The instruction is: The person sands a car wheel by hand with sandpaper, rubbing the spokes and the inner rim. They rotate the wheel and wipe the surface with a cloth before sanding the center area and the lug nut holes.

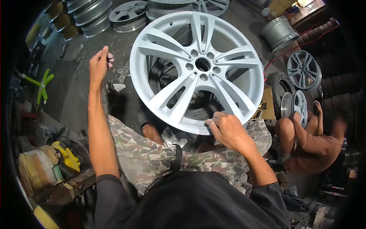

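Observation:
A large pale grey alloy wheel rim (233, 91) with double spokes lies face up in front of me, resting on tires (200, 113). At its near edge is my right hand (228, 130). Its fingers are closed, and the thumb and fingertips press on the rim's lip. Something small shows at the thumb tip, too small to name. Off the rim's left side, my left hand (100, 65) is raised above the floor with its fingers curled and thumb straight. No object shows in it; its palm is hidden.
A person (318, 147) crouches at right, with hands at another alloy wheel (300, 107). More wheels (89, 17) are stacked at the back left. A green star-shaped stand (45, 86) is at left. Stacked pads (38, 168) and a yellow item (68, 155) lie lower left.

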Demonstrator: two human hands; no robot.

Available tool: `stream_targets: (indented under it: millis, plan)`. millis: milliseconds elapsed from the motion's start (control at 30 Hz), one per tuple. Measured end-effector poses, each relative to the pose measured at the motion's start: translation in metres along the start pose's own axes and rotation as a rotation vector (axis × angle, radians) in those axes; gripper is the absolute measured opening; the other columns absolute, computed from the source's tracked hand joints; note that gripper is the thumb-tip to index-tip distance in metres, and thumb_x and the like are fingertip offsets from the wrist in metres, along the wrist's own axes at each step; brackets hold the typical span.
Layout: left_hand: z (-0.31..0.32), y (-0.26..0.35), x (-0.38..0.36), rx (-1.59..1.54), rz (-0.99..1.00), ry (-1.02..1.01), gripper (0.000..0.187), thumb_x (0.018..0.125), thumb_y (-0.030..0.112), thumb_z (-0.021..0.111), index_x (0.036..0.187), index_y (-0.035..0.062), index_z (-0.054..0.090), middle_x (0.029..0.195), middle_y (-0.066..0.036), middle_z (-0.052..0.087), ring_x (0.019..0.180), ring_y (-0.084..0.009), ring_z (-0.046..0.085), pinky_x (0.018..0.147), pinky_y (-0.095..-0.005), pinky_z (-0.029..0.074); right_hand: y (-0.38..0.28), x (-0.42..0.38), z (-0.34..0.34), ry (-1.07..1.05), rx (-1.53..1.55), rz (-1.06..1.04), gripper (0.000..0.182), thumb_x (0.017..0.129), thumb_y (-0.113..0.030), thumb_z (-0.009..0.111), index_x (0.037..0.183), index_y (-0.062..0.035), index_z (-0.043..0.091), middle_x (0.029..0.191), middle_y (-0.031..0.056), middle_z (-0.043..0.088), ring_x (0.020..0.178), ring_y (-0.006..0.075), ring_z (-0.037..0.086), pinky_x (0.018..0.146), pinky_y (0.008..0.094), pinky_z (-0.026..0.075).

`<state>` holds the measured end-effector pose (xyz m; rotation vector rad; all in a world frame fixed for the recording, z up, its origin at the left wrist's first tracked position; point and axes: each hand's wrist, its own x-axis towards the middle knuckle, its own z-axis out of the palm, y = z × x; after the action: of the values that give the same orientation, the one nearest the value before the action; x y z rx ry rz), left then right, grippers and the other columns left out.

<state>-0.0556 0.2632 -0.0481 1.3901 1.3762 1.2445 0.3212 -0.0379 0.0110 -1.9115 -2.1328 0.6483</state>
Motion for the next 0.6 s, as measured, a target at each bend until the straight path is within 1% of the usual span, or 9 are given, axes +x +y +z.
stream_targets:
  millis: [100,133,167,267,333,367,433,500,600]
  plan:
    - [0.009,-0.010,0.007,-0.031,-0.025,-0.001,0.049,0.107,0.048,0.066,0.090,0.0026,0.073,0.075,-0.002,0.068,0.060,-0.0058,0.059,0.056,-0.0240,0.046,-0.016,0.029,0.025,-0.027,0.115,0.052,0.036,0.106,-0.021,0.062,0.085,0.0080,0.068,0.082,0.0266,0.067,0.073,0.0496,0.066,0.072,0.0547,0.054]
    - [0.013,-0.009,0.008,-0.043,-0.052,-0.027,0.050,0.107,0.048,0.066,0.089,0.0023,0.073,0.074,-0.002,0.068,0.060,-0.0057,0.058,0.056,-0.0239,0.046,-0.022,0.037,0.042,0.019,0.143,0.005,0.035,0.106,-0.019,0.062,0.085,0.0079,0.067,0.094,0.0280,0.069,0.081,0.0480,0.069,0.074,0.0542,0.054]
    - [0.015,-0.009,0.010,-0.048,-0.046,-0.019,0.050,0.107,0.048,0.066,0.089,0.0023,0.073,0.074,-0.002,0.068,0.060,-0.0057,0.058,0.056,-0.0239,0.046,-0.026,0.035,0.046,0.061,0.108,-0.123,0.037,0.106,-0.024,0.061,0.089,0.0067,0.072,0.097,0.0297,0.069,0.079,0.0505,0.068,0.075,0.0562,0.057]
    - [0.019,0.001,-0.001,0.061,0.033,-0.041,0.050,0.107,0.046,0.066,0.086,0.0016,0.073,0.074,-0.002,0.068,0.059,-0.0062,0.057,0.056,-0.0242,0.044,-0.036,-0.002,0.013,0.058,0.206,-0.123,0.036,0.106,-0.024,0.061,0.094,0.0068,0.076,0.099,0.0241,0.069,0.085,0.0468,0.069,0.080,0.0560,0.056]
    - [0.014,0.006,0.000,0.028,0.036,-0.024,0.050,0.108,0.046,0.066,0.086,0.0017,0.073,0.075,-0.002,0.068,0.060,-0.0061,0.057,0.056,-0.0242,0.044,-0.016,-0.031,-0.007,0.046,-0.074,0.014,0.035,0.106,-0.024,0.061,0.099,0.0053,0.079,0.098,0.0180,0.070,0.090,0.0410,0.070,0.084,0.0558,0.054]
    - [0.013,0.009,0.001,-0.006,0.051,-0.007,0.050,0.108,0.046,0.065,0.086,0.0018,0.073,0.075,-0.002,0.068,0.061,-0.0060,0.058,0.056,-0.0242,0.044,-0.008,-0.032,-0.015,-0.023,-0.239,0.085,0.033,0.104,-0.023,0.062,0.094,0.0036,0.079,0.098,0.0165,0.072,0.092,0.0380,0.071,0.087,0.0559,0.053]
    - [0.012,0.015,0.001,0.000,0.072,0.009,0.049,0.108,0.046,0.065,0.086,0.0020,0.073,0.076,-0.002,0.069,0.062,-0.0053,0.058,0.056,-0.0237,0.044,-0.005,-0.023,-0.009,0.031,-0.301,0.061,0.032,0.103,-0.021,0.063,0.089,0.0033,0.078,0.097,0.0188,0.072,0.091,0.0398,0.071,0.087,0.0545,0.054]
    - [0.016,0.022,-0.002,-0.026,0.088,0.037,0.049,0.108,0.046,0.066,0.086,0.0023,0.073,0.076,-0.001,0.068,0.062,-0.0051,0.056,0.057,-0.0230,0.043,-0.028,-0.003,0.005,-0.020,-0.143,0.002,0.031,0.101,-0.019,0.064,0.084,0.0043,0.076,0.095,0.0215,0.071,0.091,0.0424,0.070,0.086,0.0549,0.054]
    - [0.031,0.039,-0.012,-0.062,0.151,0.046,0.046,0.108,0.043,0.067,0.087,0.0028,0.074,0.076,0.000,0.068,0.063,-0.0043,0.056,0.058,-0.0225,0.043,-0.063,0.014,0.022,0.097,0.198,-0.064,0.034,0.104,-0.023,0.064,0.091,0.0059,0.076,0.099,0.0255,0.071,0.087,0.0457,0.070,0.085,0.0556,0.054]
